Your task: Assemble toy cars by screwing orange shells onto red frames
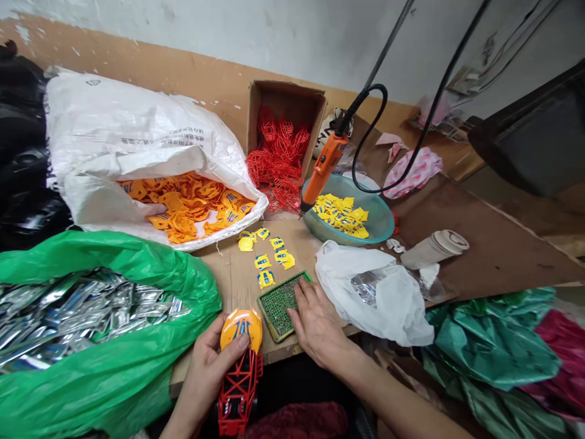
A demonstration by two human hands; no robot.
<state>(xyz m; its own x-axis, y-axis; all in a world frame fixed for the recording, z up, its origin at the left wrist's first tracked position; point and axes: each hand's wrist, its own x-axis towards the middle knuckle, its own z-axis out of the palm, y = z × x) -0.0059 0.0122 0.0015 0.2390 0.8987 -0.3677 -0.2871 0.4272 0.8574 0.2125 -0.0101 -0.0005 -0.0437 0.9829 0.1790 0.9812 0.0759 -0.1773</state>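
My left hand [214, 356] holds a toy car with an orange hood piece [242, 329] and a red lattice frame [236, 393], thumb on the orange part. Over the right edge of a small green tray [266, 323] lies my right hand [315, 317], its fingertips at the many tiny metal pieces inside; the fingers are extended, and nothing is visibly held. Several yellow pieces [265, 279] with blue marks are spread on the cardboard surface behind the tray. An orange electric screwdriver [325, 166] hangs tip down beside a teal bowl [388, 228] of yellow pieces.
A white sack [137, 122] of orange pieces lies back left, near a green bag [183, 274] of silvery parts. Red frames [278, 146] spill from a cardboard box [315, 100]. On the right are a white plastic bag [393, 311] and a cup [434, 249].
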